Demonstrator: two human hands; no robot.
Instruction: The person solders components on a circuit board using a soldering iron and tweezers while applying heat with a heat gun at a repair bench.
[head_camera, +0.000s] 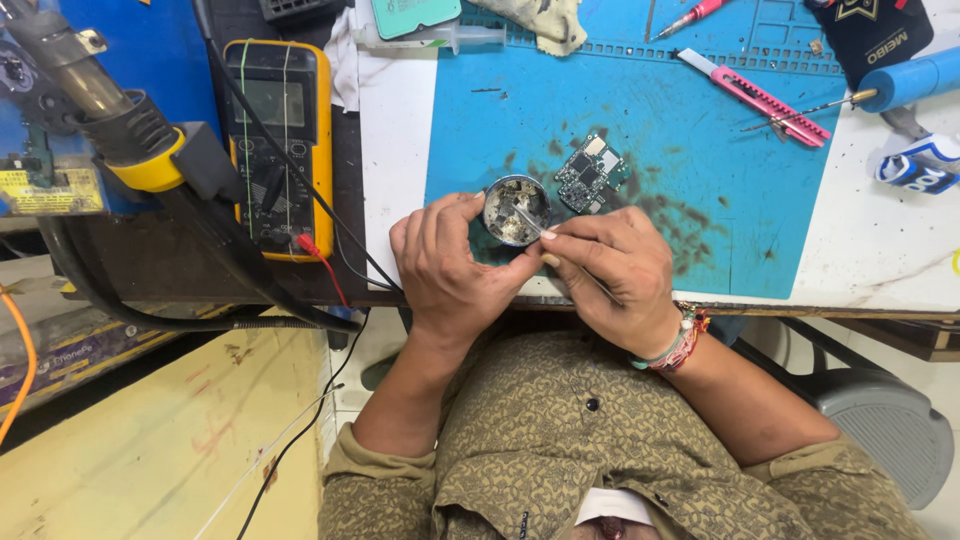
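My left hand grips a small round metal tin of greyish paste at the near edge of a blue work mat. Held in my right hand is a thin metal tool, pinched between the fingers, with its tip dipped into the tin. Just beyond the tin a small circuit board lies flat on the mat, untouched by either hand.
A yellow multimeter with red and black leads sits to the left. A hot-air handle hangs at far left. A pink utility knife, a blue-handled screwdriver and a cloth lie at the back.
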